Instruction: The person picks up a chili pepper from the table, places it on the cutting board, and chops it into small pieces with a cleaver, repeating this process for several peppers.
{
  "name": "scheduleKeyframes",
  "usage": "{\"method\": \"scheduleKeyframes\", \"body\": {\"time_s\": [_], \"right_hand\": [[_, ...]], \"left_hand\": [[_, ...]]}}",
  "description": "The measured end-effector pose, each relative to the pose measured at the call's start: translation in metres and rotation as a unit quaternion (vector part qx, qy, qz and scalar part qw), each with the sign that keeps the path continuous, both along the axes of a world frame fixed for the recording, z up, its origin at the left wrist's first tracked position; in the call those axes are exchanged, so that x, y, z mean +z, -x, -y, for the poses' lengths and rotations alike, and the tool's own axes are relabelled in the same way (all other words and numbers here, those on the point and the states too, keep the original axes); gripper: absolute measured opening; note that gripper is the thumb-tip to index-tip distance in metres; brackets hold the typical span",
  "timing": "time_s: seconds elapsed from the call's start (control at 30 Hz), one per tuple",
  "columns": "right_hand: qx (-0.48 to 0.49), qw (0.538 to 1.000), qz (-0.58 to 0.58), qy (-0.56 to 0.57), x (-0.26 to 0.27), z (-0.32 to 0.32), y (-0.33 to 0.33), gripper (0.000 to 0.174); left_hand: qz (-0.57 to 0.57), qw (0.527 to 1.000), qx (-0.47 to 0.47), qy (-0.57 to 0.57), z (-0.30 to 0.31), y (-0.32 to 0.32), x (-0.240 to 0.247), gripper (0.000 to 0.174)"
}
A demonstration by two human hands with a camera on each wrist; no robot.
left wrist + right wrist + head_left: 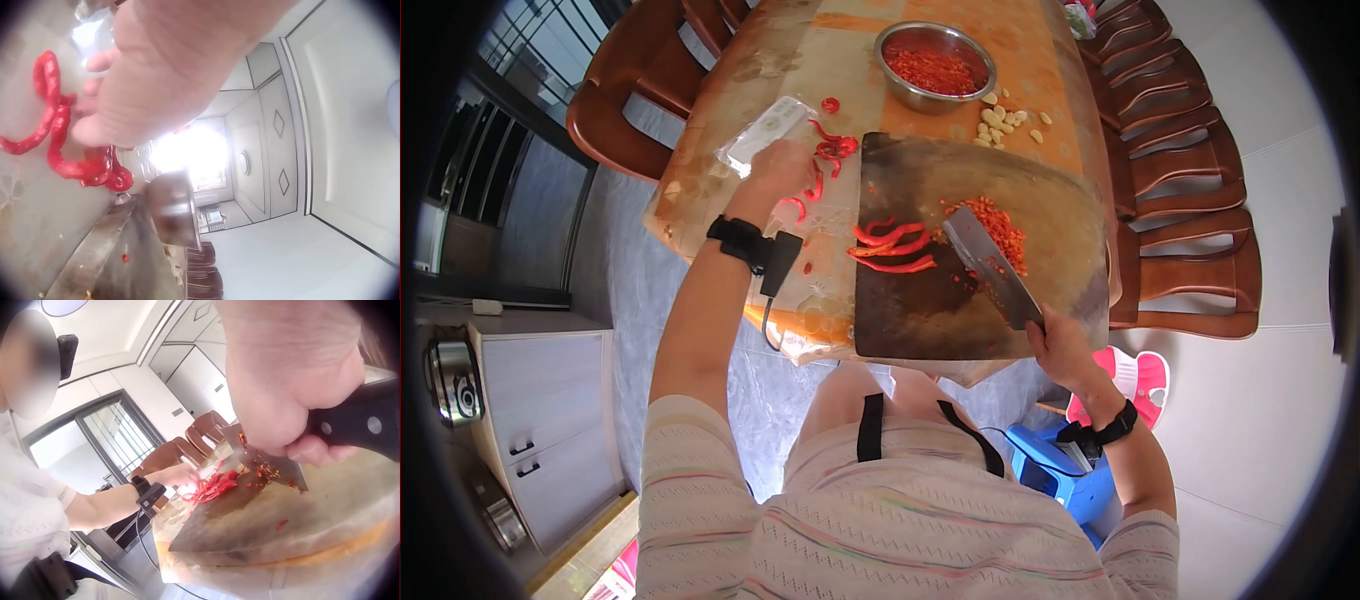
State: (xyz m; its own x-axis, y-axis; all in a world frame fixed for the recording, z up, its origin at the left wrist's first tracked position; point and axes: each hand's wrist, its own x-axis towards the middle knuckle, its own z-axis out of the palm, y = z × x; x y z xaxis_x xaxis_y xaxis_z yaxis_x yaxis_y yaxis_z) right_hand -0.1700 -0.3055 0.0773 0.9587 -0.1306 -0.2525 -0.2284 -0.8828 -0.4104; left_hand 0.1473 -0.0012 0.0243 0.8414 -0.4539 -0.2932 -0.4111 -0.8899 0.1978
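The left hand (781, 170) is over the table's left part, beside loose red chilies (836, 148); in the left wrist view its fingers (92, 128) hang relaxed near curled chilies (53, 119), with no chili visibly gripped. Black-handled, the cleaver (998, 270) is in the right hand (1068, 350), its blade resting low over the board beside chopped chili (1000, 232). In the right wrist view the right hand (294, 375) wraps round the handle (369, 419). Several whole chilies (892, 250) lie on the cutting board (920, 325), left of the blade.
A steel bowl (935, 98) of chopped chili stands behind the board, with garlic cloves (997, 122) to its right. A clear plastic package (770, 132) lies beyond the left hand. Brown chairs (1190, 270) line the right side.
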Motion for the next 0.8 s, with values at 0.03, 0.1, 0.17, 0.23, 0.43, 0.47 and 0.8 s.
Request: {"method": "scheduleKeyframes", "body": {"time_s": [0.03,0.1,0.17,0.23,0.43,0.47,0.8], "right_hand": [[0.003,1.000,0.007,-0.007,-0.002,0.001,0.001,0.016],[0.006,1.000,0.016,-0.011,-0.001,0.001,0.000,0.015],[-0.018,1.000,-0.023,-0.012,0.007,-0.004,-0.003,0.016],[-0.013,1.000,-0.015,-0.013,0.006,-0.003,-0.003,0.016],[-0.015,1.000,-0.011,-0.019,0.006,-0.004,-0.002,0.015],[-0.011,1.000,-0.002,-0.021,0.006,-0.003,-0.002,0.016],[-0.017,0.999,-0.024,-0.023,0.005,-0.004,0.001,0.017]], "left_hand": [[-0.001,1.000,-0.003,0.000,0.003,-0.003,0.002,0.014],[0.085,0.994,0.050,0.043,0.008,-0.010,0.003,0.013],[0.177,0.977,0.009,0.117,0.016,-0.017,-0.014,0.015],[0.266,0.945,-0.032,0.188,0.025,-0.023,-0.024,0.019],[0.167,0.984,-0.044,0.036,0.036,-0.040,-0.023,0.018],[0.123,0.991,-0.015,0.041,0.034,-0.041,-0.017,0.017],[0.030,0.976,0.043,0.213,0.002,-0.044,-0.002,0.019]]}}
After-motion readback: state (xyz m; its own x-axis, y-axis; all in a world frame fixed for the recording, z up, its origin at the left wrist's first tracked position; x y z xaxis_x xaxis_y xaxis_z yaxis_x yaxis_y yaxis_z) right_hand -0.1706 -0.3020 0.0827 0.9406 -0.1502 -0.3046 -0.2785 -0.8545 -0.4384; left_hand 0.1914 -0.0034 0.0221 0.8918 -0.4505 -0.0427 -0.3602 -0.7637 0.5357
